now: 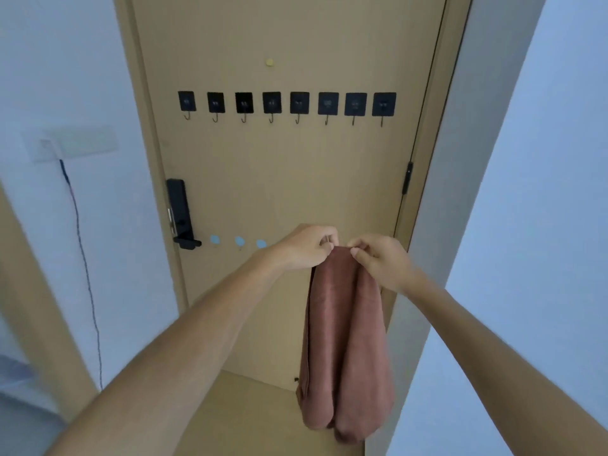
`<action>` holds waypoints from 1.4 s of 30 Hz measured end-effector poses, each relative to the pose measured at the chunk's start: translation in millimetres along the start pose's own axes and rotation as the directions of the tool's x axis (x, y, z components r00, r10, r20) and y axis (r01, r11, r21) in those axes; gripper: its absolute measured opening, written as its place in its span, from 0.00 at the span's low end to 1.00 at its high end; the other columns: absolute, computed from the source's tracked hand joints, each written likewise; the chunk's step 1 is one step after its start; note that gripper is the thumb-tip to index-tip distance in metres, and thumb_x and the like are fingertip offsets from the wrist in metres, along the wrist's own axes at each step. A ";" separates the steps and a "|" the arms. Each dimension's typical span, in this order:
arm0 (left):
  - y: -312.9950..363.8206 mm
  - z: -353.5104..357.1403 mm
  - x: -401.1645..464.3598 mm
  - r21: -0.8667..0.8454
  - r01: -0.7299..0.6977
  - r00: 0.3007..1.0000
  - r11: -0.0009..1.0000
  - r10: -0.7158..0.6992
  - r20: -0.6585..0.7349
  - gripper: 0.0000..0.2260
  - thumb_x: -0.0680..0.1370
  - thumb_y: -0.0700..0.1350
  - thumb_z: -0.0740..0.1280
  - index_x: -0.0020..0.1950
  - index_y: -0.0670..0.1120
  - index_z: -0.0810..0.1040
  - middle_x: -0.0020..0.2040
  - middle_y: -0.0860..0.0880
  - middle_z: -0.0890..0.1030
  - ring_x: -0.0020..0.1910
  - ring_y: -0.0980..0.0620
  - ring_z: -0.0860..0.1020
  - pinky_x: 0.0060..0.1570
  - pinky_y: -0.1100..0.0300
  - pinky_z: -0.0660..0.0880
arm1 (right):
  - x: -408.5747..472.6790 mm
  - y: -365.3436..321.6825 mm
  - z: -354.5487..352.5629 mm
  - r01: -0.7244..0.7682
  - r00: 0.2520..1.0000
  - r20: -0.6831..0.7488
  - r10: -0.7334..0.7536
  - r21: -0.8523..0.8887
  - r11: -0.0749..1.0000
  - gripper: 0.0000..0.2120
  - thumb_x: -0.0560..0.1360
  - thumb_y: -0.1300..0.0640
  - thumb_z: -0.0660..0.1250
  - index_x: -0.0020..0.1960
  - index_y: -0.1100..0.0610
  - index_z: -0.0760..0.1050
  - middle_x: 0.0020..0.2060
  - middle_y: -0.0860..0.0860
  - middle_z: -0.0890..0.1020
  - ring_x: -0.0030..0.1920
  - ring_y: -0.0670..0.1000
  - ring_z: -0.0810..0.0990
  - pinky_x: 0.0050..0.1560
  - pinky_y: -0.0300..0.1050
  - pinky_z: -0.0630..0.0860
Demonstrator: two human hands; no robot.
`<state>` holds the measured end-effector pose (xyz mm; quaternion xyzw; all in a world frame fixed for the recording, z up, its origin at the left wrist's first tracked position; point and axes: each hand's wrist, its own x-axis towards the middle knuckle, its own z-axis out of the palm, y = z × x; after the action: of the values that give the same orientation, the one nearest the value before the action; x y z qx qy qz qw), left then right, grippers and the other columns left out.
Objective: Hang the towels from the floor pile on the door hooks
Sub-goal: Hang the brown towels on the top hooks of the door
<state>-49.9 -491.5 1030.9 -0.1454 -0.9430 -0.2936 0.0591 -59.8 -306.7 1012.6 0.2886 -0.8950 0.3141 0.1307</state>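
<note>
A reddish-brown towel (345,340) hangs in folds in front of the tan door (296,179), held at its top edge. My left hand (309,246) pinches that edge from the left and my right hand (378,261) pinches it from the right, the two hands almost touching. A row of several black square adhesive hooks (284,105) runs across the door well above my hands. All of these hooks are bare. The floor pile is out of view.
A black electronic lock with a lever handle (180,213) sits on the door's left side, with three pale blue dots (239,241) beside it. White walls close in on both sides. A thin dark cable (86,274) hangs down the left wall.
</note>
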 end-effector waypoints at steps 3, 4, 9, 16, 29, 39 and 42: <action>-36.0 -40.2 2.3 -0.046 0.052 0.997 0.998 -0.054 -0.056 0.09 0.80 0.40 0.57 0.45 0.48 0.75 0.38 0.51 0.78 0.33 0.52 0.76 0.36 0.61 0.72 | 48.7 -30.2 24.0 0.040 0.999 0.004 -0.040 0.014 0.999 0.06 0.77 0.61 0.63 0.49 0.58 0.79 0.40 0.48 0.79 0.40 0.43 0.72 0.41 0.27 0.65; -49.3 -54.2 3.5 -0.052 0.072 0.995 0.996 -0.076 -0.066 0.09 0.80 0.40 0.56 0.46 0.48 0.74 0.35 0.51 0.78 0.31 0.53 0.77 0.35 0.61 0.73 | 65.5 -40.6 32.5 0.050 0.999 -0.007 -0.050 0.030 0.998 0.05 0.77 0.61 0.64 0.47 0.57 0.79 0.39 0.47 0.79 0.38 0.40 0.72 0.40 0.27 0.66; -116.0 -136.3 13.3 -0.003 0.068 0.992 0.998 -0.068 -0.102 0.09 0.81 0.41 0.54 0.49 0.47 0.73 0.33 0.51 0.77 0.33 0.54 0.77 0.33 0.64 0.71 | 151.8 -92.8 75.8 0.101 0.995 -0.021 -0.099 0.145 0.984 0.07 0.76 0.62 0.64 0.42 0.53 0.77 0.34 0.46 0.78 0.32 0.39 0.71 0.37 0.33 0.68; -200.3 -261.9 54.5 0.078 -0.051 0.979 0.996 0.065 -0.192 0.07 0.82 0.42 0.55 0.47 0.50 0.70 0.40 0.53 0.74 0.37 0.56 0.73 0.41 0.57 0.73 | 288.3 -167.1 104.1 0.173 0.985 -0.056 -0.165 0.182 0.968 0.08 0.79 0.60 0.61 0.42 0.54 0.74 0.29 0.47 0.77 0.26 0.45 0.76 0.34 0.39 0.72; -268.8 -424.4 184.5 0.197 -0.037 0.897 0.980 0.120 -0.425 0.07 0.80 0.42 0.60 0.44 0.47 0.75 0.39 0.51 0.78 0.35 0.50 0.79 0.43 0.57 0.76 | 514.5 -214.2 85.1 0.286 0.955 -0.097 -0.279 0.059 0.957 0.04 0.75 0.61 0.67 0.46 0.54 0.78 0.36 0.47 0.79 0.35 0.43 0.76 0.39 0.37 0.71; -287.2 -530.4 262.5 0.231 0.023 0.791 0.973 0.124 -0.599 0.08 0.79 0.41 0.56 0.45 0.43 0.73 0.40 0.49 0.76 0.43 0.48 0.78 0.51 0.53 0.74 | 663.2 -250.7 64.2 0.421 0.847 -0.311 -0.430 -0.100 0.902 0.05 0.75 0.62 0.64 0.45 0.56 0.77 0.38 0.50 0.79 0.41 0.50 0.76 0.38 0.40 0.70; -298.5 -557.3 284.0 0.251 0.024 0.734 0.968 0.153 -0.662 0.08 0.80 0.43 0.56 0.44 0.46 0.72 0.43 0.50 0.76 0.49 0.46 0.77 0.54 0.49 0.75 | 699.4 -260.0 62.6 0.456 0.813 -0.358 -0.458 -0.096 0.885 0.05 0.76 0.61 0.63 0.46 0.55 0.78 0.35 0.45 0.77 0.37 0.45 0.74 0.32 0.30 0.67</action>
<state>-397.6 -976.0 1384.0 -0.0532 -0.8796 -0.2065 0.4252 -466.5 -815.8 1381.5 0.4301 -0.7590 0.3199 0.3697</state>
